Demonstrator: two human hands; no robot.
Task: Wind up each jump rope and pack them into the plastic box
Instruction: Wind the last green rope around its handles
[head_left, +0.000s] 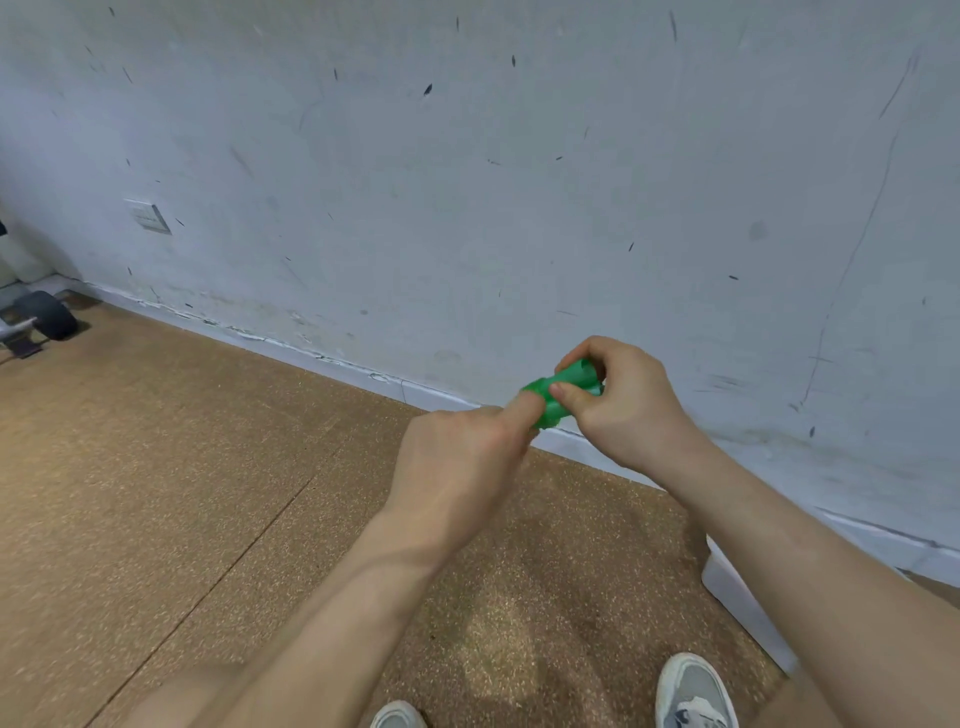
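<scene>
While left hand (457, 467) and right hand (628, 410) grip it, the rope (549, 414) slants — up-right.

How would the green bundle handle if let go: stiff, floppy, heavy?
Probably light: the green bundle is held up by the fingertips of the left hand and right hand. Likely floppy and apt to unwind, since both hands pinch it together.
</scene>
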